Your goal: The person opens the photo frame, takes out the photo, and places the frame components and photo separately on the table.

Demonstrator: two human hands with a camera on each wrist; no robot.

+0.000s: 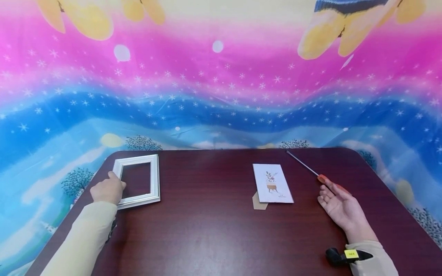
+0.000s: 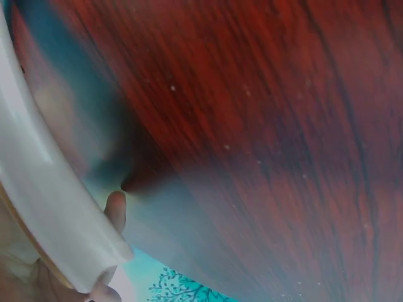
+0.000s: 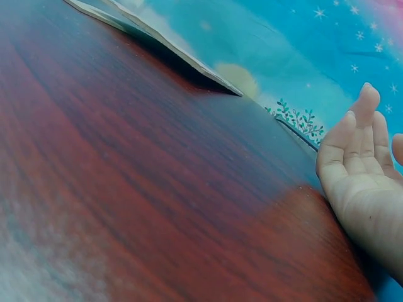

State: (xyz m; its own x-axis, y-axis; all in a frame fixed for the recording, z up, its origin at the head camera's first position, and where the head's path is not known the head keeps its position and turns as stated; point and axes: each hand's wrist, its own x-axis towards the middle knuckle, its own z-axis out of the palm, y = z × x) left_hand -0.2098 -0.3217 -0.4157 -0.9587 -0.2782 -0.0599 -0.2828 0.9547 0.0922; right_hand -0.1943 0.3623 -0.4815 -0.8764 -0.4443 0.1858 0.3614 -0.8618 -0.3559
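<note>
My left hand (image 1: 108, 190) grips the left side of a white picture frame (image 1: 155, 178) at the left of the table. In the left wrist view, one side of the picture frame (image 2: 53, 170) crosses the left edge, with fingertips (image 2: 115, 211) showing past it. My right hand (image 1: 342, 209) is turned palm up at the right, fingers loosely bent. The palm of the right hand (image 3: 362, 182) shows nothing in it. A screwdriver (image 1: 304, 164) with an orange handle points toward the back edge; the right hand overlaps its handle and partly hides it.
Right of centre lies a white card (image 1: 274, 184) printed with a potted plant, a beige piece (image 1: 259, 203) sticking out under its lower left corner. They rest on a dark reddish-brown table (image 1: 207, 218). A colourful snow-scene cloth (image 1: 221, 96) hangs behind it.
</note>
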